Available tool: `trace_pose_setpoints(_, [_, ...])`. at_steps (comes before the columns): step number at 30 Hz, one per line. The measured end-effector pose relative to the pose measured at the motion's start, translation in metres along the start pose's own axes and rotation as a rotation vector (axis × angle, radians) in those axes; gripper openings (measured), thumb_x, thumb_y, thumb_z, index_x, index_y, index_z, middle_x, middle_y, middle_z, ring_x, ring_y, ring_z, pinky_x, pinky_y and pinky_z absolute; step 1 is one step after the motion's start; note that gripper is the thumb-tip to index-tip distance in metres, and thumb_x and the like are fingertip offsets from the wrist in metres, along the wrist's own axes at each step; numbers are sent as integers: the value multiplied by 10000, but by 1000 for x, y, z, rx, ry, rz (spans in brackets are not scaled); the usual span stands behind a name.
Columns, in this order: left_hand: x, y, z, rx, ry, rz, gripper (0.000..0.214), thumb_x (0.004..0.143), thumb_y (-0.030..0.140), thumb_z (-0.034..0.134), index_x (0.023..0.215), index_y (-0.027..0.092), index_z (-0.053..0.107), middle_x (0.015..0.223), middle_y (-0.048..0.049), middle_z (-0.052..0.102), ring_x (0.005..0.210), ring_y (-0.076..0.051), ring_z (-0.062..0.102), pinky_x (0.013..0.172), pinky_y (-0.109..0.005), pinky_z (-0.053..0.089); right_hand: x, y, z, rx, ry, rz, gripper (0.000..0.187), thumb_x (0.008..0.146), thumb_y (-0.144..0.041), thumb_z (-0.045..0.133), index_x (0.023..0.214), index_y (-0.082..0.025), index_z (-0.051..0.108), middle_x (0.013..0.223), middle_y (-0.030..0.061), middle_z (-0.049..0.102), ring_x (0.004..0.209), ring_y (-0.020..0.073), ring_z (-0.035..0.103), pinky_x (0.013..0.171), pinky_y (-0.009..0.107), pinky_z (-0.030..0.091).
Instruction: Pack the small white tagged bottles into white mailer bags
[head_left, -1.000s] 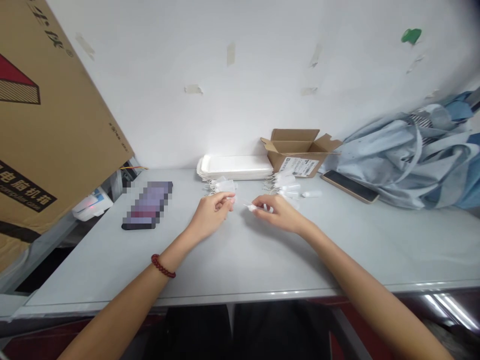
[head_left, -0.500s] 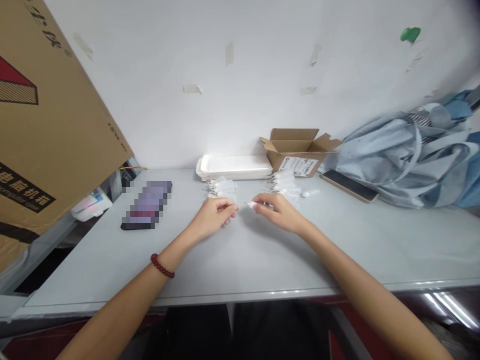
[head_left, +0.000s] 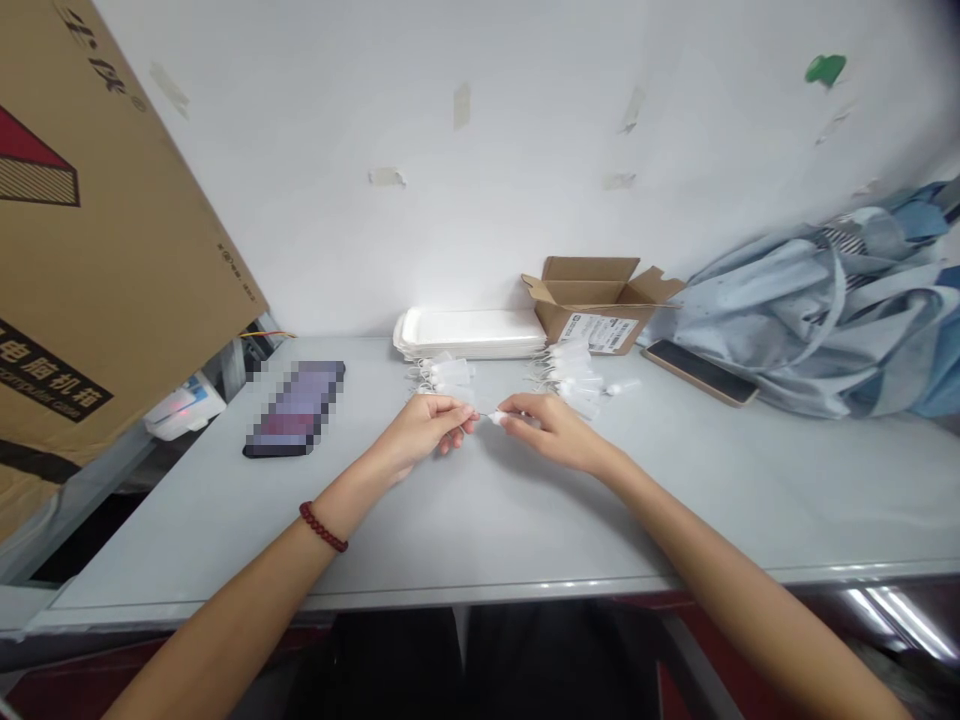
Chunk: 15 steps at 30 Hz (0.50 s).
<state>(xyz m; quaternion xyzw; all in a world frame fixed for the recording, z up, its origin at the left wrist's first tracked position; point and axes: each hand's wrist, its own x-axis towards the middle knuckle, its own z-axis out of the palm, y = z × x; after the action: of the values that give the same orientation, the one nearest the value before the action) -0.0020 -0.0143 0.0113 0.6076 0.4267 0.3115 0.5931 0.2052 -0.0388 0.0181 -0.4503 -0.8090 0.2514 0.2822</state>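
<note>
My right hand [head_left: 551,425] is closed around a small translucent bottle, mostly hidden by the fingers. Its white cap [head_left: 496,416] pokes out to the left, with a thin dark needle-like tip [head_left: 484,415] on it. My left hand [head_left: 431,430] is pinched at the far end of that tip; whether it holds anything else is hidden. Behind my left hand lies a small pile of similar white-capped bottles [head_left: 450,372]. A larger pile of bottles [head_left: 571,365] is beyond my right hand, with one bottle [head_left: 624,387] lying at its right side.
A stack of white flat packets [head_left: 472,330] and an open cardboard box [head_left: 596,320] stand against the wall. One phone [head_left: 296,410] lies left, another phone [head_left: 701,370] right, beside light-blue fabric bags [head_left: 780,300]. A big carton [head_left: 112,250] leans at the left.
My two hands have come together. The bottle's thin tip, apart from my left fingers before, now meets them. The piles have not visibly changed.
</note>
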Motion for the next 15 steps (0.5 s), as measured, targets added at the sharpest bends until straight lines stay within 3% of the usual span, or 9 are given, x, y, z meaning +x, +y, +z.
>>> trace_pose_setpoints(5, [-1, 1, 0, -3, -13, -37, 261, 809, 363, 619, 730, 115, 643, 573, -5, 562, 501, -78, 465, 462, -208, 332, -1, 1, 0, 14, -7, -20, 246, 895, -289, 459, 907, -138, 652, 824, 40, 660, 710, 134, 551, 626, 244, 379])
trace_pose_setpoints(15, [-1, 1, 0, -30, -20, -45, 246, 810, 349, 622, 753, 110, 640, 654, -18, 584, 520, -73, 477, 463, -207, 331, -1, 1, 3, 35, -20, -24, 250, 906, -302, 456, 912, -143, 649, 821, 31, 660, 709, 127, 557, 628, 242, 380])
